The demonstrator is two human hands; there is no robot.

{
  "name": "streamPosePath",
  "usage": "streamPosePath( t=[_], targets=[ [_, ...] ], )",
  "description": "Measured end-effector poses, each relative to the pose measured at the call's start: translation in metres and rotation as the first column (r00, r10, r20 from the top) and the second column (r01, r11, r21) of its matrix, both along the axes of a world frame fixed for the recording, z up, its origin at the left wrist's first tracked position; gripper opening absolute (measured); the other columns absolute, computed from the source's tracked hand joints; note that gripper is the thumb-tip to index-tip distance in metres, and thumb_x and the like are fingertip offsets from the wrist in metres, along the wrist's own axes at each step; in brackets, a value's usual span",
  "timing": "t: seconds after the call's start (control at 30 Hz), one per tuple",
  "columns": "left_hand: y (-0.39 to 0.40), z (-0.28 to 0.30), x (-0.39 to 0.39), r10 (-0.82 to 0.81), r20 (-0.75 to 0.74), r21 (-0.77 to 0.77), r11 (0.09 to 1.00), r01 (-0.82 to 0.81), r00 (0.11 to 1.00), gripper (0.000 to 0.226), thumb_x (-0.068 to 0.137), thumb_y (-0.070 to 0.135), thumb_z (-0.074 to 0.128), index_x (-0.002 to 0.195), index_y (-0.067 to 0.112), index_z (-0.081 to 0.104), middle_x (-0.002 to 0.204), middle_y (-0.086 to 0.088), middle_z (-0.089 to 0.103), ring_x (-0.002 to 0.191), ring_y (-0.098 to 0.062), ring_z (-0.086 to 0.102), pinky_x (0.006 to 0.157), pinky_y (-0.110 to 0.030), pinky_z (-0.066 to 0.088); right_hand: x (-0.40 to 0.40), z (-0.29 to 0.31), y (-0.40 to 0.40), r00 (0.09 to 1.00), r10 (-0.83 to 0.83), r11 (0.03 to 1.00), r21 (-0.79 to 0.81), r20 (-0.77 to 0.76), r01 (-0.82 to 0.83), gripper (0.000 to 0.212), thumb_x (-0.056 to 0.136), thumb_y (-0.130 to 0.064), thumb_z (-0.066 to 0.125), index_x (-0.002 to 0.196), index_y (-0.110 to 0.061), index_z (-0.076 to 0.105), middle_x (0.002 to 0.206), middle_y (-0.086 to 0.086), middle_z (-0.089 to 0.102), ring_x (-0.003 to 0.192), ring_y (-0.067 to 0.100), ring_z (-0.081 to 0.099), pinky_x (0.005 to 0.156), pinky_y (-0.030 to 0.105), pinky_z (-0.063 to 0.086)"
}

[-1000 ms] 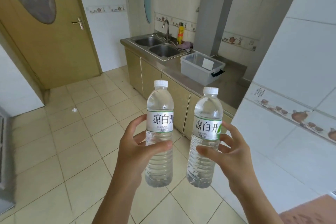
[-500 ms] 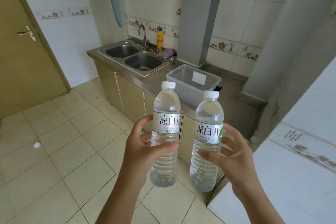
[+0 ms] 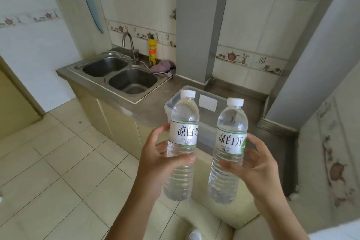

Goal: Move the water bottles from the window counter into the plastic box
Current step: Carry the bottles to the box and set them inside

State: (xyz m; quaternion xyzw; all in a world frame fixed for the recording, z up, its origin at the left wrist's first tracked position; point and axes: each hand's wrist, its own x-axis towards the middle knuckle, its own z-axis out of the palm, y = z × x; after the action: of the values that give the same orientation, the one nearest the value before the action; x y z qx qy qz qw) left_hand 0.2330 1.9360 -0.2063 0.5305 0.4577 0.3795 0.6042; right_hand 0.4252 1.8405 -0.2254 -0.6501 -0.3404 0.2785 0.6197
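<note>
Each hand carries one upright water bottle: the left hand grasps the left bottle, the right hand the right bottle. The plastic box waits open on the worktop just beyond; better to lower them inside one by one.

Home kitchen: steel double sink, tiled walls.

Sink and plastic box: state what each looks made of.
Sink: seemingly stainless steel, brushed grey with dull reflections in both basins. Plastic box: translucent, slightly frosted plastic; the counter shows faintly through its walls.
</note>
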Motion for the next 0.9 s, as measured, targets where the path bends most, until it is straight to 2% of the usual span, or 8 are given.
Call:
streamPosePath(
  t=[0.17,0.3,0.43,0.57,0.63,0.73,0.83,0.9],
  targets=[
    [0.066,-0.008,0.056,-0.011,0.0,-0.007,1.0,0.011,1.0,0.08,0.057,-0.004,0.091,0.113,0.042,0.058,0.09,0.007,0.08,0.079,-0.012,0.076,0.064,-0.025,0.054,0.055,-0.009,0.067,0.999,-0.034,0.999,-0.036,-0.016,0.034,0.078,0.048,-0.001,0.091,0.109,-0.038,0.059,0.098,-0.004,0.072,0.087,0.013,0.071,0.08,0.043,0.057],
    [0.113,-0.009,0.097,-0.039,0.006,-0.029,0.999,0.039,0.999,0.085,0.048,0.005,0.095,0.114,0.043,0.057,0.093,0.008,0.079,0.083,-0.012,0.076,0.072,-0.033,0.056,0.093,-0.012,0.112,0.999,-0.037,0.998,-0.057,-0.036,0.035,0.079,0.05,-0.004,0.091,0.11,-0.042,0.056,0.105,-0.006,0.07,0.092,0.015,0.07,0.075,0.036,0.056],
    [0.156,-0.015,0.137,-0.062,0.015,0.003,0.998,0.062,0.998,0.085,0.056,0.002,0.093,0.122,0.039,0.054,0.09,0.026,0.075,0.082,0.0,0.073,0.072,-0.029,0.055,0.124,-0.013,0.151,0.998,-0.059,0.995,-0.077,-0.038,0.056,0.089,0.051,-0.005,0.091,0.127,-0.03,0.053,0.107,-0.007,0.068,0.095,0.013,0.067,0.069,0.027,0.054],
    [0.203,-0.024,0.178,-0.112,-0.001,0.065,0.992,0.112,0.994,0.087,0.06,-0.003,0.089,0.124,0.04,0.05,0.082,0.033,0.073,0.078,0.006,0.072,0.072,-0.026,0.054,0.151,-0.016,0.188,0.997,-0.072,0.994,-0.08,-0.019,0.071,0.086,0.053,-0.009,0.091,0.126,-0.032,0.05,0.112,-0.01,0.063,0.098,0.012,0.064,0.074,0.028,0.054],
    [0.228,-0.036,0.198,-0.142,-0.036,0.068,0.987,0.144,0.989,0.089,0.057,0.0,0.091,0.126,0.04,0.05,0.091,0.026,0.075,0.086,0.001,0.073,0.08,-0.034,0.058,0.163,-0.021,0.206,0.995,-0.097,0.991,-0.088,-0.005,0.096,0.086,0.053,-0.01,0.091,0.123,-0.035,0.049,0.112,-0.012,0.061,0.099,0.01,0.061,0.079,0.031,0.054],
    [0.26,-0.058,0.225,-0.155,-0.121,0.084,0.983,0.165,0.981,0.09,0.046,0.019,0.095,0.125,0.032,0.054,0.114,0.004,0.073,0.103,-0.016,0.071,0.091,-0.045,0.057,0.181,-0.034,0.232,0.993,-0.116,0.987,-0.108,0.023,0.117,0.087,0.052,-0.009,0.092,0.123,-0.034,0.047,0.111,-0.013,0.06,0.101,0.008,0.059,0.079,0.029,0.053],
    [0.287,-0.081,0.246,-0.178,-0.177,0.091,0.976,0.197,0.968,0.084,0.053,0.007,0.095,0.122,0.022,0.05,0.121,-0.001,0.064,0.102,-0.011,0.065,0.082,-0.029,0.055,0.196,-0.051,0.254,0.992,-0.121,0.984,-0.131,0.034,0.124,0.093,0.052,-0.008,0.092,0.131,-0.026,0.047,0.116,-0.009,0.061,0.102,0.004,0.059,0.08,0.023,0.052],
    [0.302,-0.096,0.256,-0.208,-0.206,0.095,0.968,0.232,0.956,0.083,0.055,0.005,0.094,0.122,0.022,0.049,0.119,0.0,0.063,0.101,-0.01,0.064,0.08,-0.026,0.053,0.201,-0.061,0.265,0.99,-0.132,0.98,-0.146,0.054,0.138,0.091,0.052,-0.009,0.092,0.128,-0.029,0.046,0.114,-0.011,0.06,0.101,0.002,0.058,0.077,0.017,0.048]
  ],
)
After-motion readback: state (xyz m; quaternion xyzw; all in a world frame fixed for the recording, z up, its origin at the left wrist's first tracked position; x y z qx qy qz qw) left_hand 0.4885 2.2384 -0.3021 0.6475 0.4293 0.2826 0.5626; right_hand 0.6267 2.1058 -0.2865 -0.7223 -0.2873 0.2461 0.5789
